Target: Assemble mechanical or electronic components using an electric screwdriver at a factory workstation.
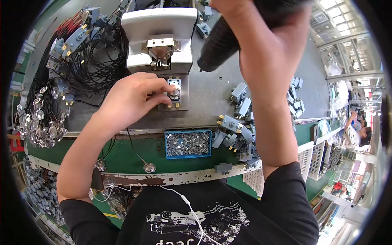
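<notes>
My left hand [130, 93] is closed in a pinch, thumb and fingertips on a small round metal piece [175, 94]. That piece sits on a grey block with brass terminals [174, 81], which rests on a flat metal plate [184, 102] on the bench. My fingers hide part of both. Raised to the right, my right hand [267, 51] is wrapped around a black power screwdriver [220, 45]. Its thin tip points down and toward the left, apart from the block. The screwdriver's upper end is blurred and runs out at the top edge.
A silver press-like machine [159, 24] stands just behind the plate. Near the bench edge sits a blue tray [166, 152] of small metal parts. Loose grey blocks [230, 123] lie to the right. Black wires [96, 59] and round clear-and-metal ends [38, 116] crowd the left.
</notes>
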The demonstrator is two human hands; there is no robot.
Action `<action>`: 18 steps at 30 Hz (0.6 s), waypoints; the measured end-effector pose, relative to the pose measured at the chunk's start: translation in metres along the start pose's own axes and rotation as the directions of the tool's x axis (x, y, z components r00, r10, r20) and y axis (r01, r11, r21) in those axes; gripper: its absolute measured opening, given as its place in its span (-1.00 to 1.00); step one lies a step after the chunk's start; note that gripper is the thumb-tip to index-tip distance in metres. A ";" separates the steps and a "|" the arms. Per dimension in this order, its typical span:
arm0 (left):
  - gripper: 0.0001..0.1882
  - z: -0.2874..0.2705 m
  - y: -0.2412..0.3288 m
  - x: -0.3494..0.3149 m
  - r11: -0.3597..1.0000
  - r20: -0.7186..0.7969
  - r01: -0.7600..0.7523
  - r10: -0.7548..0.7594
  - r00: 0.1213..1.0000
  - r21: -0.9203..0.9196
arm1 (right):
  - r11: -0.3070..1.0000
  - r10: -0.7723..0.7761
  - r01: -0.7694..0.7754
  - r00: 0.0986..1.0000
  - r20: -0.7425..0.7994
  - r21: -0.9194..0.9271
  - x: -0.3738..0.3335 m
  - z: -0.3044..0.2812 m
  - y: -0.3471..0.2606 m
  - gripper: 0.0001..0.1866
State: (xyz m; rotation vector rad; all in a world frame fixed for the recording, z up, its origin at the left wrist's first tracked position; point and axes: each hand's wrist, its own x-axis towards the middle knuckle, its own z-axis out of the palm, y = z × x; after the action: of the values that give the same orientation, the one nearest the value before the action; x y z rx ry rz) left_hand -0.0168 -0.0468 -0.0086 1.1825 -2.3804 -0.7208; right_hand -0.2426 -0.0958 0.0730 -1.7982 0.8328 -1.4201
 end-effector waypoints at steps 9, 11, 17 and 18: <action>-0.81 0.004 -0.003 -0.005 1.000 -0.013 -0.017 0.017 1.000 0.005 | 0.984 -0.036 0.067 0.983 -0.183 0.166 0.007 0.043 -0.003 -0.55; -0.81 0.004 -0.004 -0.006 1.000 -0.023 -0.020 0.020 1.000 0.015 | 0.974 -0.047 0.092 0.976 -0.213 0.207 0.012 0.054 -0.005 -0.51; -0.77 0.001 0.000 -0.004 0.998 -0.005 -0.009 0.010 1.000 0.059 | 0.953 -0.108 0.184 0.949 -0.297 0.240 0.023 0.087 -0.006 -0.45; -0.76 -0.001 0.002 -0.004 0.998 -0.001 -0.019 0.019 1.000 0.060 | 0.953 -0.158 0.233 0.929 -0.335 0.196 0.024 0.090 -0.006 -0.48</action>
State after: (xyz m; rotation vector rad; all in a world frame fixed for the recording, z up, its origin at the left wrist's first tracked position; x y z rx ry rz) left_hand -0.0152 -0.0434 -0.0073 1.1824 -2.4243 -0.6471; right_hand -0.1490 -0.1009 0.0759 -1.5299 0.6189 -1.8899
